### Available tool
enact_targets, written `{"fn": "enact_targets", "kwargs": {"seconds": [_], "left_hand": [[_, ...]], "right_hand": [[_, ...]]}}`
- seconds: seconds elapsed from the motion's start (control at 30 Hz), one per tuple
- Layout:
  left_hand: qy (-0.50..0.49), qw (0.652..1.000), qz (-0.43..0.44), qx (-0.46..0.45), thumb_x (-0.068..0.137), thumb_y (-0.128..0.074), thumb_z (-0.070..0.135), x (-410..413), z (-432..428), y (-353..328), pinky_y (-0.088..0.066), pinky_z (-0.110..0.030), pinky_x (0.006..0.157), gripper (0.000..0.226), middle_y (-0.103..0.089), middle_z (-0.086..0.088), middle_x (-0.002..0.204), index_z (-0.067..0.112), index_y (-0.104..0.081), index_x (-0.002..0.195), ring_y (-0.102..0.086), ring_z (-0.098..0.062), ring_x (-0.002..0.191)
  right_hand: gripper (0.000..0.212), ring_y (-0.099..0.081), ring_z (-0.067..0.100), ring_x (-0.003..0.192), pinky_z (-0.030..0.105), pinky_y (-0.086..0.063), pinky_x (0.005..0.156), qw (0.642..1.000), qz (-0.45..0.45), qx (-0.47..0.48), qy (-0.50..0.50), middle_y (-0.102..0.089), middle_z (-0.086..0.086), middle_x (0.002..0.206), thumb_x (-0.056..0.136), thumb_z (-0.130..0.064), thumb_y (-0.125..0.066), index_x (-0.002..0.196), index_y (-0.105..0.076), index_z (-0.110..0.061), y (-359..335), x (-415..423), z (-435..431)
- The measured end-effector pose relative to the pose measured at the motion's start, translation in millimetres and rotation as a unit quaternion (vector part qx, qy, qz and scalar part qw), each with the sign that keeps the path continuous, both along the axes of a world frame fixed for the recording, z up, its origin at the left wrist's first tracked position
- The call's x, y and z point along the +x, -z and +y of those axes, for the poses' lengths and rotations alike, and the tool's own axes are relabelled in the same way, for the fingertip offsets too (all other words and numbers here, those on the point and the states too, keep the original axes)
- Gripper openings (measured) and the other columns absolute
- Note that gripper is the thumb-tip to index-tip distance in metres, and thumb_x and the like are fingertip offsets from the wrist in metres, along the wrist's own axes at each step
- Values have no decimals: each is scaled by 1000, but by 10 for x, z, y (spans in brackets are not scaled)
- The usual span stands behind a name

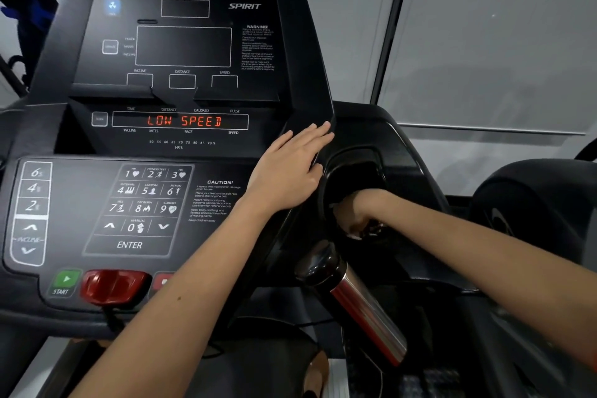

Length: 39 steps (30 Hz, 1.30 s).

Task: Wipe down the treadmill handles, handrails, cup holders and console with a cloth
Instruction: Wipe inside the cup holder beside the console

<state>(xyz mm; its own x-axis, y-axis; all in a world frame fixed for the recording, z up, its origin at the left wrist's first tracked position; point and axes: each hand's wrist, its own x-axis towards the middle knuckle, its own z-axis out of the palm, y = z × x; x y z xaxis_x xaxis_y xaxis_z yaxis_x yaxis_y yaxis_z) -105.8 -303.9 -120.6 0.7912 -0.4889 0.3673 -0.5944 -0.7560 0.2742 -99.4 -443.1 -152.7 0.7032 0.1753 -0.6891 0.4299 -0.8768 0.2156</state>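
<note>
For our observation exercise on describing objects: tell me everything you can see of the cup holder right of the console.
The cup holder is a deep, rounded well of glossy black plastic, set right of the console. The right hand reaches down inside it, partly lost in shadow. The left hand lies flat beside its rim.

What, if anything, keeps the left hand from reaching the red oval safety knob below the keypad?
Nothing visible, so probably yes. The left hand lies flat on the console edge, holding nothing; the red safety knob sits uncovered, and the right hand is down in the black cup holder.
</note>
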Motion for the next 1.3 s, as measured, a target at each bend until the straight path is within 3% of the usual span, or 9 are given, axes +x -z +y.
{"fn": "enact_targets", "kwargs": {"seconds": [0.07, 0.17, 0.23, 0.43, 0.67, 0.97, 1.07, 1.2, 1.3], "left_hand": [[-2, 1000, 2, -1, 95, -42, 17, 2, -5, 0, 2, -20, 113, 55, -15, 15, 155, 26, -26, 146, -8, 1, 142], [-6, 1000, 1, -8, 94, -43, 16, 10, -14, 3, 2, -19, 112, 55, -17, 16, 155, 26, -28, 145, -9, 2, 142], [-9, 1000, 1, -12, 93, -44, 15, 15, -18, 6, 2, -18, 112, 55, -18, 16, 154, 26, -29, 145, -10, 2, 141], [-5, 1000, -1, -17, 93, -45, 16, 16, -14, 15, 2, -18, 112, 55, -18, 16, 154, 26, -29, 144, -10, 3, 141], [1, 1000, 5, 1, 95, -44, 17, 12, 2, 12, 1, -19, 113, 54, -16, 15, 155, 26, -27, 145, -9, 1, 142], [-7, 1000, 10, -13, 92, -46, 15, 20, -21, 6, -2, -22, 115, 54, -20, 15, 154, 26, -32, 143, -12, 1, 142], [-8, 1000, 3, -18, 91, -47, 13, 31, -19, -4, -3, -22, 114, 54, -23, 15, 153, 25, -34, 142, -14, 1, 141], [-12, 1000, -1, -21, 91, -47, 13, 28, -25, 1, -2, -21, 113, 54, -23, 15, 153, 25, -35, 142, -15, 1, 141], [-12, 1000, -2, -19, 91, -46, 13, 33, -30, 1, -2, -22, 114, 54, -23, 15, 153, 25, -35, 142, -14, 1, 141]], "right_hand": [[26, -50, 23, 65, 29, -41, 60, 992, 42, 94, 67, -67, 13, 102, 93, -6, -43, 109, -60, 5, -40, 34, 13], [31, -44, 19, 56, 24, -35, 53, 975, 58, 179, 115, -55, -6, 39, 84, -9, -48, 56, -60, -12, -10, 56, -98], [28, -48, 24, 63, 27, -37, 57, 962, 48, 235, 131, -56, -1, 52, 78, -8, -50, 53, -58, -16, 10, 3, -204], [39, -40, 31, 129, 26, -31, 98, 974, 21, 164, 153, -38, 20, 142, 97, -2, -32, 135, -36, 5, 51, -157, -196], [46, -33, 34, 136, 44, -38, 105, 986, -127, 47, 94, -29, 18, 149, 99, -13, -35, 143, -28, -5, 211, -66, -13], [37, -56, 25, 97, 29, -41, 83, 965, -11, 221, 138, -60, 10, 119, 100, -23, -30, 116, -57, -2, -39, -148, -157], [41, -53, 29, 111, 27, -36, 91, 929, -8, 340, 147, -57, 16, 122, 102, -26, -27, 118, -52, 3, -41, -327, -266], [29, -51, 12, 92, 8, -40, 73, 825, -51, 518, 221, -55, 1, 95, 98, -26, -43, 111, -49, -2, 45, -512, -269], [68, -41, 17, 125, 10, -40, 82, 775, -57, 568, 270, -35, 5, 140, 92, -24, -56, 146, -15, -16, 118, -471, -194]]}}
